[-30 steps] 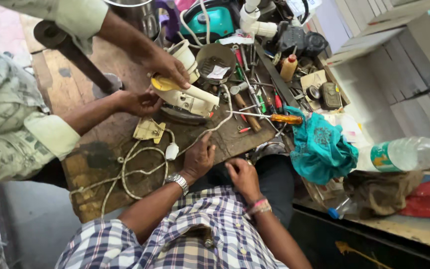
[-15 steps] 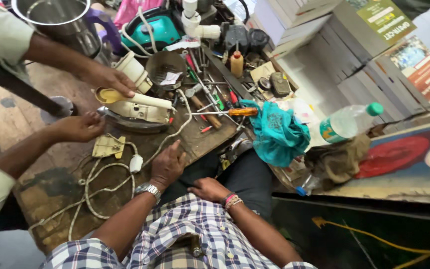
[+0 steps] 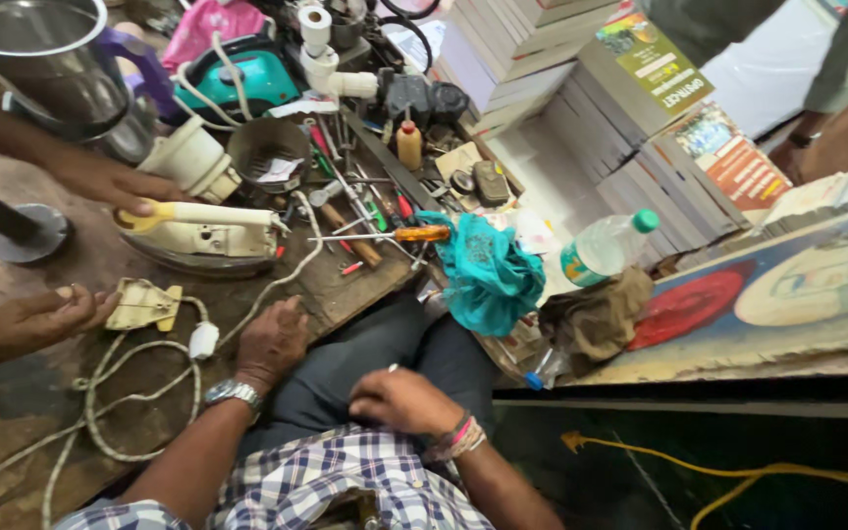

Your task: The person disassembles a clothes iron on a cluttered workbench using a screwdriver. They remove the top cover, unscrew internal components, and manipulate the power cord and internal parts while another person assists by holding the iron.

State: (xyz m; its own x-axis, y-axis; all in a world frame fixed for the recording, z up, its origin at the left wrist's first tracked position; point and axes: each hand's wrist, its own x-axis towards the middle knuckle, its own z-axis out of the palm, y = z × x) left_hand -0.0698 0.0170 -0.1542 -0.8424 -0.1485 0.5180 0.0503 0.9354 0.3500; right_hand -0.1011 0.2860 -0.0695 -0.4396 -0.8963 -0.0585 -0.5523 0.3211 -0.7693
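View shifted right since earlier frame; book stacks (image 3: 581,88) now in view. Left hand (image 3: 272,339) unmoved: flat, fingers loosely spread, on near edge of wooden workbench (image 3: 71,432), touching white cord (image 3: 130,393). Right hand (image 3: 399,400) loosely curled on lap, holding nothing visible. Electric iron (image 3: 203,236) far-left of left hand, opened, gripped by second person's hand (image 3: 110,182). Judgement: repair mid-way; iron not reassembled. Screwdriver (image 3: 385,236), teal cloth (image 3: 488,280) right. Cluttered stall.
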